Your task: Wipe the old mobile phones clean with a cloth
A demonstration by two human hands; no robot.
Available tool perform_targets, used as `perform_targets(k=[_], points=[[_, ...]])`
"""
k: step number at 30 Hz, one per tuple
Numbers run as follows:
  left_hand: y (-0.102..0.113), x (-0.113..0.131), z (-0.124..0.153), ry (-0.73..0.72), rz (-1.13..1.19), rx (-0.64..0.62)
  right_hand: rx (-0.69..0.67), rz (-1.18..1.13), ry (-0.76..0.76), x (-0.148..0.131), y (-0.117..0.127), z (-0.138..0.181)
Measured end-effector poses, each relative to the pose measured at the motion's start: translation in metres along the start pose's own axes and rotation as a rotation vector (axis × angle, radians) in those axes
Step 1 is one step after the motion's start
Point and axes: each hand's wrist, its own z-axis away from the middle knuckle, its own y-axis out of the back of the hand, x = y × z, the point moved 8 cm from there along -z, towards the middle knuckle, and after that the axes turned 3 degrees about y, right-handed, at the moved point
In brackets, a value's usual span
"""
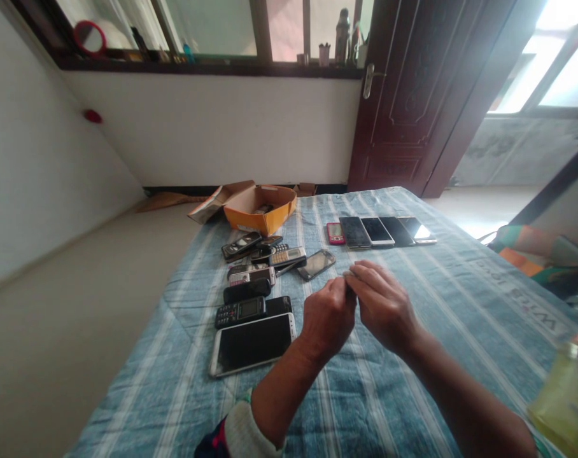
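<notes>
My left hand [328, 313] is closed in a fist over the middle of the bed. Against it, fingers bent and pressed together, is my right hand [383, 304]. Whatever lies between them is hidden by the fingers. Left of my hands is a pile of old mobile phones, with a silver keypad phone [288, 256], a black keypad phone [241, 312] and a large white-framed smartphone [254, 345] nearest me. A grey touchscreen phone [316, 264] lies just beyond my left hand. Farther back, a small pink phone [335, 233] and several smartphones [377, 231] form a row.
An open orange cardboard box [260, 219] with something dark inside stands at the bed's far left corner. The blue striped sheet [442, 318] covers the bed. At the right edge is a yellowish bottle [566, 388]. Behind are a dark red door [413, 95] and a windowsill [212, 67].
</notes>
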Motion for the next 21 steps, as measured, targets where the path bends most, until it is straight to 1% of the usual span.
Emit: perform_targets(k=[4, 8, 10, 13, 16, 18, 21], points=[[-0.001, 0.001, 0.001, -0.024, 0.055, 0.005, -0.033, 0.033, -0.037, 0.010, -0.004, 0.002], [-0.001, 0.001, 0.002, -0.022, 0.067, 0.010, -0.028, 0.085, -0.065, 0.020, -0.001, 0.002], [-0.001, 0.001, 0.003, -0.022, 0.062, 0.014, -0.005, 0.090, -0.063, 0.018, 0.002, 0.001], [-0.002, -0.001, 0.003, -0.015, 0.049, 0.023, 0.023, 0.052, -0.026, 0.004, 0.006, -0.001], [-0.002, -0.004, 0.004, 0.001, 0.055, 0.038, -0.001, 0.034, 0.008, -0.010, 0.004, -0.002], [-0.001, -0.004, 0.004, 0.010, 0.064, 0.034, -0.029, 0.042, 0.000, -0.011, 0.000, -0.002], [-0.001, -0.004, 0.003, 0.009, 0.075, 0.018, -0.045, 0.051, -0.033, -0.002, -0.003, 0.000]])
